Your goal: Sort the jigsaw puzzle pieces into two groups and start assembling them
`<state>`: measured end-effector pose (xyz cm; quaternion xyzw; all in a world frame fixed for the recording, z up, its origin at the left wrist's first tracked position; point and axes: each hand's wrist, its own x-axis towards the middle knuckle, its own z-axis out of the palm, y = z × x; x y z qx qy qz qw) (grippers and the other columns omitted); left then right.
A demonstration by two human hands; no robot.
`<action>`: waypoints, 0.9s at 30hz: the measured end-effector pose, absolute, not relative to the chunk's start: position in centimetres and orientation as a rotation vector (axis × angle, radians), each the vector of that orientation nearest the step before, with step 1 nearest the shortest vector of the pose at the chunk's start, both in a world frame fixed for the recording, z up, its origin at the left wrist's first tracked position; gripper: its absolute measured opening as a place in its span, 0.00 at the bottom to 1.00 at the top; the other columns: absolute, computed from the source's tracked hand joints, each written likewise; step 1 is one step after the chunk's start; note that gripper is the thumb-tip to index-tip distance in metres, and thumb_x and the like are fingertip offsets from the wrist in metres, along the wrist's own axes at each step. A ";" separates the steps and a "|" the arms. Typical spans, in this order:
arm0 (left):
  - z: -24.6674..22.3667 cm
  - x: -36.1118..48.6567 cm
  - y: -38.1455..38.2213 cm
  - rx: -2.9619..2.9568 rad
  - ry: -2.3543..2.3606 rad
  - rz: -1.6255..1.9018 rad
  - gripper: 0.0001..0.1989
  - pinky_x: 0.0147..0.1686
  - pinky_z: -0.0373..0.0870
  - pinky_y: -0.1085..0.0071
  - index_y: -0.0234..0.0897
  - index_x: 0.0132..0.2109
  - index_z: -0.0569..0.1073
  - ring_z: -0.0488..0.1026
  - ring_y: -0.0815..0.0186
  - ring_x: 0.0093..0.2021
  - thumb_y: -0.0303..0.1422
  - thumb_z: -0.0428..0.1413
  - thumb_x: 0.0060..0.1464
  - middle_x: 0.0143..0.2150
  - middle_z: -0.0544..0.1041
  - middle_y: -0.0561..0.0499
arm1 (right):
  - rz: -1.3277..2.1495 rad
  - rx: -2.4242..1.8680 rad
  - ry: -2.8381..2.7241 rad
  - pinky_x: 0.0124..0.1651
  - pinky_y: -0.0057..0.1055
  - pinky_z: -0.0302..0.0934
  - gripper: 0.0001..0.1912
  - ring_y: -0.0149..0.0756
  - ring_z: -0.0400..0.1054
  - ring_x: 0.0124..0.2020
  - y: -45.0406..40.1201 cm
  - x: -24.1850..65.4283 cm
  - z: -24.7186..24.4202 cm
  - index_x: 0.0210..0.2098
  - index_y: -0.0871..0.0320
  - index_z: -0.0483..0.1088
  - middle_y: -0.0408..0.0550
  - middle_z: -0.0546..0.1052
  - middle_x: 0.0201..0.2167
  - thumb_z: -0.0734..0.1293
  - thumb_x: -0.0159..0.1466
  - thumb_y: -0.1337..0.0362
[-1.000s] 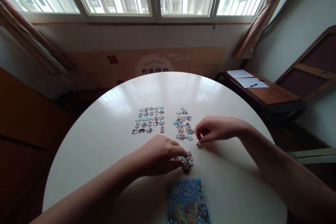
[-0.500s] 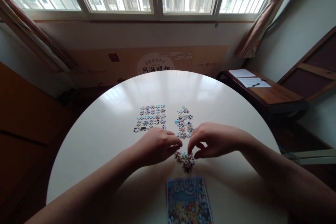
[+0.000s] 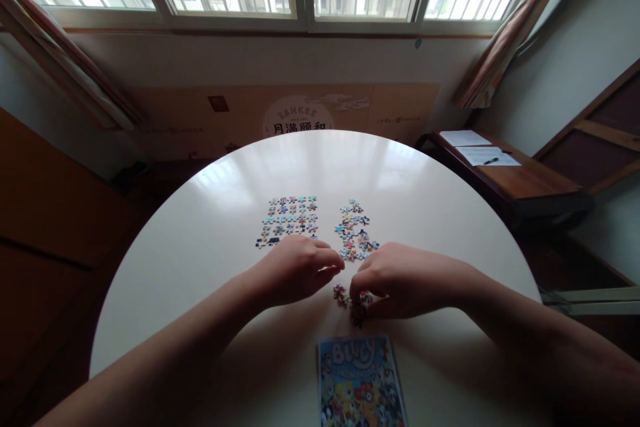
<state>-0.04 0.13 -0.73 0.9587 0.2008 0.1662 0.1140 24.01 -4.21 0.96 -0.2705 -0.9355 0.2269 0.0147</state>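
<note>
Several rows of small, multicoloured, knobbed jigsaw pieces (image 3: pixel 283 219) lie on a round, glossy white table (image 3: pixel 165 293), partly hidden at their near edge by the person's left hand (image 3: pixel 299 268). To the right of the rows, apart from them, is a loose, uneven cluster of similar pieces (image 3: pixel 354 250). Nearer the person sits a small, dark, mixed pile of pieces (image 3: pixel 341 294), with a blue, rectangular picture sheet lettered "BLUEY" (image 3: pixel 360 383) lying just below it.

The right hand (image 3: pixel 361 307) reaches down into the small pile, its forefinger and thumb slightly parted with pieces showing between them; whether the fingertips have hold of one cannot be told. The left hand hovers between the rows and the pile, thumb and forefinger drawn close together, fingers curled; whether a piece is pinched there is too small to tell.

The step in hand looks like picking through the small pile for a single piece. The next move would seem to call for a light pinch on one piece's edge and a clean lift, so that its neighbours are not dragged along. The pieces look thin and flat, so catching an edge may be the awkward part.
</note>
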 end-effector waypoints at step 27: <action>-0.6 -0.3 0.2 2.805 0.562 0.455 0.09 0.31 0.70 0.72 0.41 0.40 0.80 0.78 0.68 0.31 0.29 0.54 0.63 0.34 0.82 0.52 | 0.671 -1.089 -2.695 0.32 0.26 0.53 0.10 0.28 0.64 0.26 -1.6 28.0 2.0 0.43 0.56 0.75 0.40 0.73 0.26 0.67 0.61 0.69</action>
